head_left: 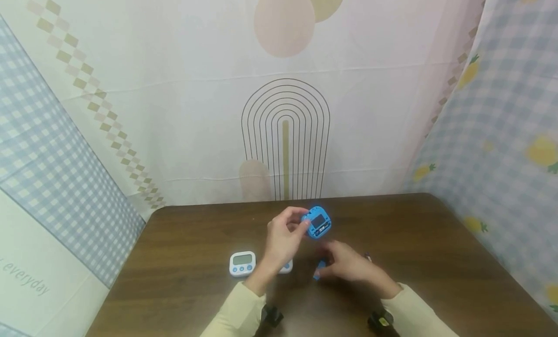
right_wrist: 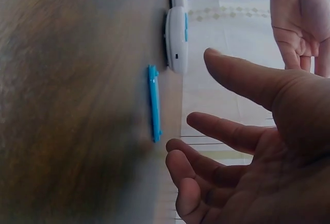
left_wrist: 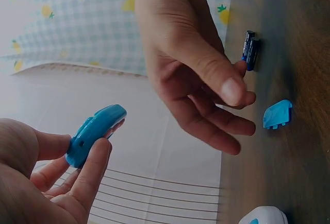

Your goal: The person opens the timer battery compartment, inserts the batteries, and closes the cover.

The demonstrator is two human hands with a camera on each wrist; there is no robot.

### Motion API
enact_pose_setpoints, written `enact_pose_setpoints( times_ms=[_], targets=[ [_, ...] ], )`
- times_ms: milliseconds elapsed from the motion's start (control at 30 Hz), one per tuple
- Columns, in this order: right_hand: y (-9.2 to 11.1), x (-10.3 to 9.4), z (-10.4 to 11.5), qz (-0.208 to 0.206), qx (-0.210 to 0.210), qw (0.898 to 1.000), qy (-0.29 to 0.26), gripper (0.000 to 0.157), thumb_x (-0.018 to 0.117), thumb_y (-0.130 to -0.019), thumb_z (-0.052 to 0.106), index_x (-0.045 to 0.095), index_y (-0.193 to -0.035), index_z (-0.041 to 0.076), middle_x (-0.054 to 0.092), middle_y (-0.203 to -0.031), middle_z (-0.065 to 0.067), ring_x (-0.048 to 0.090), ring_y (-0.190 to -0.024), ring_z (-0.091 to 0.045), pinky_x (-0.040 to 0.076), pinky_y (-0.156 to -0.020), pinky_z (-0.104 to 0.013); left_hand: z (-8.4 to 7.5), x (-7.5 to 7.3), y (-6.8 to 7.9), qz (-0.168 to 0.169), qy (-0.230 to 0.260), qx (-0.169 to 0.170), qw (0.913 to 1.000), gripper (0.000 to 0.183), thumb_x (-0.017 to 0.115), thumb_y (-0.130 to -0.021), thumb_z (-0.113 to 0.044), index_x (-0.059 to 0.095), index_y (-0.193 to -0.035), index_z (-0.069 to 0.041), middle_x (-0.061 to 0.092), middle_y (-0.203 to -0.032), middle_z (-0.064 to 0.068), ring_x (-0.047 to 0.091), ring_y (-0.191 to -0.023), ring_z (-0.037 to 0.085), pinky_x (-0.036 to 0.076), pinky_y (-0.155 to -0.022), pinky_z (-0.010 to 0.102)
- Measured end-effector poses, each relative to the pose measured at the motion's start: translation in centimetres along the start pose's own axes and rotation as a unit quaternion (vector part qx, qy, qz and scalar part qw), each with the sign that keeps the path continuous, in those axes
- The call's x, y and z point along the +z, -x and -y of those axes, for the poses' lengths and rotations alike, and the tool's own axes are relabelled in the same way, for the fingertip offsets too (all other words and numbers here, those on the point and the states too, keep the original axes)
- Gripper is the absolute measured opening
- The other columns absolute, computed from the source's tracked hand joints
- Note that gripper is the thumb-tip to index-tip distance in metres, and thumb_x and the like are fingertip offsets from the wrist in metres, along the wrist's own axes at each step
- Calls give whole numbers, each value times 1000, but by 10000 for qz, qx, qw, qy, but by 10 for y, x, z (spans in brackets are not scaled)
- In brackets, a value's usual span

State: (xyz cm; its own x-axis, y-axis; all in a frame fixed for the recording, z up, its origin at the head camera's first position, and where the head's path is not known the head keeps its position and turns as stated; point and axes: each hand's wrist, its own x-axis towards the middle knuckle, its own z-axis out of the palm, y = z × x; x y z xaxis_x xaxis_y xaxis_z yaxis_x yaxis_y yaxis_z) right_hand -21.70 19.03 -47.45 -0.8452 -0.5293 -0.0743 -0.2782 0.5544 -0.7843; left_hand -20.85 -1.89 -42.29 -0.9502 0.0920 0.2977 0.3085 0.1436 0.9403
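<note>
Over the brown table [head_left: 183,259], the right hand [head_left: 348,263] is hovering with its fingers apart, while the left hand [head_left: 281,240] is pinching the blue device [head_left: 318,221] near one edge between thumb and fingers, its body projecting past the fingertips. The blue cover [left_wrist: 278,114] is lying near the right hand, the dark batteries [left_wrist: 251,53] apart from it.

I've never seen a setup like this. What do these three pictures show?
There's no robot here, just a person with two bare hands. The wide picture is taken from the person's head; the others, from the left and right wrists. The left hand pinches a blue gadget with what looks like an open battery slot. The right hand holds nothing, its fingers relaxed above the brown table. On it lie a blue cover, dark batteries and two white gadgets with blue buttons.
</note>
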Motion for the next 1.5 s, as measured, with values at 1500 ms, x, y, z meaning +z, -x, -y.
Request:
enact_pose_setpoints(
  times_ms=[1500],
  targets=[
    [-1,16,10,-750,842,9784,1731,34,97,-75,20,75,-99,12,64,-91,0,57,-79,-17,54,-71,-38,3,1,0,92,133,88,9998,20,74,-101,-13,73,-121,-11,77,-106,11,76,-89,20,65,-71,26]
  ],
)
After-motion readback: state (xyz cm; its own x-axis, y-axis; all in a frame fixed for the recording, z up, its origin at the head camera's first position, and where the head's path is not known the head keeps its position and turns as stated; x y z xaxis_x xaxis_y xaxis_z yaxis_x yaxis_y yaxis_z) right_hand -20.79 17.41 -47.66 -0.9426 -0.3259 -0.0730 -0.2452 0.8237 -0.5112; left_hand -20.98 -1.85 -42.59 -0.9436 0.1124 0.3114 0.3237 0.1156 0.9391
